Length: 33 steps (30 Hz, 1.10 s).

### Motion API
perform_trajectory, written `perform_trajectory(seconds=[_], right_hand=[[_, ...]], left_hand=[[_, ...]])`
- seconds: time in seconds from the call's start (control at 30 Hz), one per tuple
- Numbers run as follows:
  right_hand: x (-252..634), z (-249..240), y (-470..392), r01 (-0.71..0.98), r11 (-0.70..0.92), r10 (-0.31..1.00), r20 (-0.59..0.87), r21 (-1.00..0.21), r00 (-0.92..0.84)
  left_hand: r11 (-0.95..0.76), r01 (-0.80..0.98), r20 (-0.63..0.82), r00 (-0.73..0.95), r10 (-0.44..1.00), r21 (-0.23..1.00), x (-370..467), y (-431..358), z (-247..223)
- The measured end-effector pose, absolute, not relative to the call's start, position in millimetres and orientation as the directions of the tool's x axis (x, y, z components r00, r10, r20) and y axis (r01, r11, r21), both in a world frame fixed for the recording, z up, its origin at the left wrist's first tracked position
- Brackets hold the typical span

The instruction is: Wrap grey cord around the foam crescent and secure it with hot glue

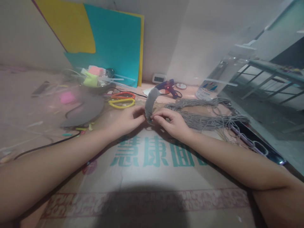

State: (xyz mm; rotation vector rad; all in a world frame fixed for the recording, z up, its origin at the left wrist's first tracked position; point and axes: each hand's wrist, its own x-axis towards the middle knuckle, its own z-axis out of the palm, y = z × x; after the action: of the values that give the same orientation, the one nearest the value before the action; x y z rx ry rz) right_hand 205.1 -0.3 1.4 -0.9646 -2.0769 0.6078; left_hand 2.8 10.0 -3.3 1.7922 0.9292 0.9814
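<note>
A curved grey strip (151, 103), fuzzy on its surface, stands upright between my two hands above the table. My left hand (135, 118) pinches its lower left edge with thumb and fingers. On the other side, my right hand (171, 122) has its thumb and fingertips pressed together at the strip's lower end. Just right of that hand lies a bundle of grey yarn (206, 122). Behind the strip rests a dark blue glue gun (168, 86) with a small red light. Scissors with yellow handles (121, 103) and orange handles (123, 95) lie beyond my left hand.
A grey curved sheet (85, 109) and a pink piece (67, 97) are at left. A bowl (95, 85) holds coloured lumps. Teal card (116, 44) leans on the wall. A clear bottle (210, 82) stands back right, a dark phone-like object (263, 142) at the right edge.
</note>
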Motion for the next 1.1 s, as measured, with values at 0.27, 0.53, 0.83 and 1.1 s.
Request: perform_trajectory(seconds=[0.27,0.53,0.83,1.1], right_hand=[[205,1,0,0.422,0.675,0.734,0.494,-0.605,-0.466],[206,-3,8,0.520,0.579,0.815,0.423,-0.628,-0.396],[208,-4,9,0.534,0.573,0.819,0.411,-0.622,-0.400],[210,-2,3,0.489,0.715,0.691,0.611,-0.500,-0.385]], left_hand=[[-0.244,0.252,0.153,0.333,0.931,0.936,-3,10,-2],[-0.170,0.229,0.100,0.286,0.953,0.959,-5,17,-7],[-0.171,0.179,0.115,0.287,0.951,0.969,-7,19,-12],[-0.145,0.253,0.098,0.189,0.977,0.957,-7,16,-9]])
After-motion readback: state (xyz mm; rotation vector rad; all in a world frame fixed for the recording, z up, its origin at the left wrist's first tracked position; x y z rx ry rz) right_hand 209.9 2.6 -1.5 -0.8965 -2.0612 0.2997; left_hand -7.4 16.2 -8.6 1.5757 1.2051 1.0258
